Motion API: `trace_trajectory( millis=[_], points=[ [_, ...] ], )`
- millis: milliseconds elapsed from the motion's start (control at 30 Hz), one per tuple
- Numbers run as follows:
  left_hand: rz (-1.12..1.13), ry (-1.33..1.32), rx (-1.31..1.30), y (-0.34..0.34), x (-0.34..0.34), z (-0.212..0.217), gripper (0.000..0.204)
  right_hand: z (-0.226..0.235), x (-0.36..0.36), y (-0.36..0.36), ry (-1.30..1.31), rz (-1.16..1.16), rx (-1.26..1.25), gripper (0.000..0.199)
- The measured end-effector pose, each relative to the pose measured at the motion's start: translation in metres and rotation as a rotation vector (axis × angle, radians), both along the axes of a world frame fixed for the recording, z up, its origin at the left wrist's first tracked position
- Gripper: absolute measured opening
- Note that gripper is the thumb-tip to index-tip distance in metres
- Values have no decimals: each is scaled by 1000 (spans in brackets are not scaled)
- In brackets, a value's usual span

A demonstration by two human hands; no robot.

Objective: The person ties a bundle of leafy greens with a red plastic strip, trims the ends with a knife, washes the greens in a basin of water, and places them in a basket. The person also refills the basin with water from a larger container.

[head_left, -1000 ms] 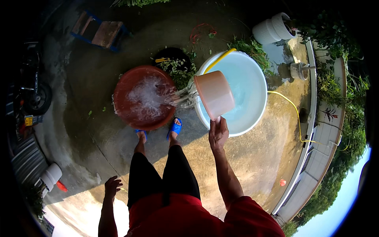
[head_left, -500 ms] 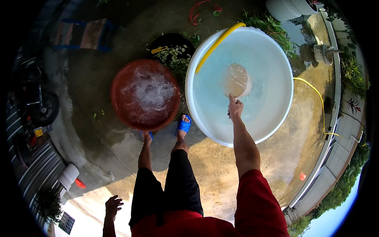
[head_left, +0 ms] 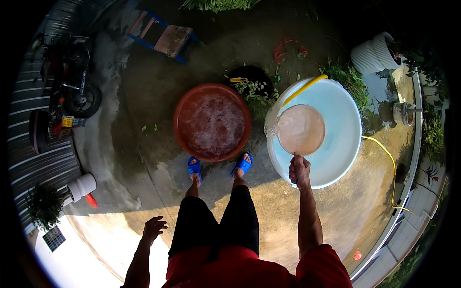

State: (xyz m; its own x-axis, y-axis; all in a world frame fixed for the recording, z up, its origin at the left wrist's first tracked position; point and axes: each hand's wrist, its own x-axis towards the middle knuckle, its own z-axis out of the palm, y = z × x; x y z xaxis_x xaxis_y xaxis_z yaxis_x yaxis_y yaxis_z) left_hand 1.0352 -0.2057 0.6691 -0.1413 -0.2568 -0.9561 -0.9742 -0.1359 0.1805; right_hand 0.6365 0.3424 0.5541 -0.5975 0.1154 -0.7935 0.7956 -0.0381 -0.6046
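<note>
My right hand is closed round the handle of a round, pale pinkish dipper. Water seems to fill the dipper, and it is held over the left part of a large white tub of bluish water. A yellow hose hangs over the tub's far rim. Left of the tub, in front of my feet, stands a reddish-brown basin holding foamy water. Low on the left, my left hand hangs with nothing in it, its fingers apart.
Behind the basin is a dark round container with cut pale pieces and a yellow-handled tool. A wooden-topped blue chair lies farther back. A motorcycle stands left, white planters right. Blue slippers are on my feet.
My right hand has lifted the dipper out of the tub's water and drawn it toward the tub's left side. My view has shifted left. The left hand stays low and free.
</note>
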Motion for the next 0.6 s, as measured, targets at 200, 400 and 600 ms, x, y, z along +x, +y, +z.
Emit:
trace_trajectory(
  millis=[200,400,600],
  points=[
    [80,91,32,-16,45,-8,49,53,18,-46,50,92,226,48],
    [237,109,21,-75,141,-34,49,65,59,-96,82,62,383,43],
    [280,76,5,-204,231,-41,51,103,94,-171,199,-24,564,32]
  ],
)
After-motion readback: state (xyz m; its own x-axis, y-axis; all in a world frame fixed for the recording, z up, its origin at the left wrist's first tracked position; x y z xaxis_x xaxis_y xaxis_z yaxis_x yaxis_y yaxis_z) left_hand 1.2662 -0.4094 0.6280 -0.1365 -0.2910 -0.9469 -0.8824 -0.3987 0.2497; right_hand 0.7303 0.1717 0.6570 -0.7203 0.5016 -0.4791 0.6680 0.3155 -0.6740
